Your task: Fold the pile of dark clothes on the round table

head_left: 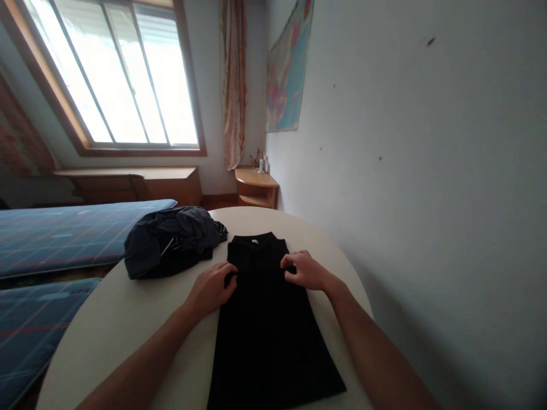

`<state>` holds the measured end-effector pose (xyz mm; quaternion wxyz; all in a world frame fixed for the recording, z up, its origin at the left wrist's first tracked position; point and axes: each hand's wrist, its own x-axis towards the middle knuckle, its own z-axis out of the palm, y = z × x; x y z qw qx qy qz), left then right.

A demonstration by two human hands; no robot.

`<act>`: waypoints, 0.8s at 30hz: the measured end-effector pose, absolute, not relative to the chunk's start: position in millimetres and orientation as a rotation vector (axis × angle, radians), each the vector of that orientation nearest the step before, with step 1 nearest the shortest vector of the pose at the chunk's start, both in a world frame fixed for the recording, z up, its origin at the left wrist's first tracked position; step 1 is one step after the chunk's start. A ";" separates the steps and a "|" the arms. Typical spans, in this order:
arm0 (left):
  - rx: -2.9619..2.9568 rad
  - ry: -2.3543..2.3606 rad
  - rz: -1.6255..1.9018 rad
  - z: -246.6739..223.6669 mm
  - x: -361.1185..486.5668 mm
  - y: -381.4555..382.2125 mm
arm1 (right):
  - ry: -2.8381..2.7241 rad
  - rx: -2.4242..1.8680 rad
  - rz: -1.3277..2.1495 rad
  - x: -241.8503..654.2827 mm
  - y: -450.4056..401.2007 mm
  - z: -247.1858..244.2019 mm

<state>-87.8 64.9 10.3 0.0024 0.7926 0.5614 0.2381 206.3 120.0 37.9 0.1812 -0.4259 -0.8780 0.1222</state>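
Observation:
A black sleeveless top (pixel 269 336) lies spread on a round pale table (pixel 115 319), its neckline with a small white label at the far end. Across its upper part runs a straight fold or edge. My left hand (pixel 212 287) pinches the cloth at the left end of that line. At the right end my right hand (pixel 306 270) grips the same edge between thumb and fingers. The near hem reaches the bottom of the view.
A heap of dark clothes (pixel 171 239) sits on the table's far left. Blue plaid mattresses (pixel 64 233) stand beyond it. A white wall (pixel 427 199) runs close along the right, and a corner shelf (pixel 256 179) stands behind the table.

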 end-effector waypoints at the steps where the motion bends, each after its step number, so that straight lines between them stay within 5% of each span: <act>1: 2.476 1.769 0.825 9.1 -89.1 68.1 | -2.417 -1.195 0.283 205.4 122.3 36.4; 15: 2.435 1.623 0.739 -13.9 -97.7 90.6 | -2.474 -1.287 0.279 199.3 137.1 11.2; 24: 2.497 1.567 0.501 10.0 -93.9 65.1 | -2.560 -1.171 0.691 212.2 126.6 27.2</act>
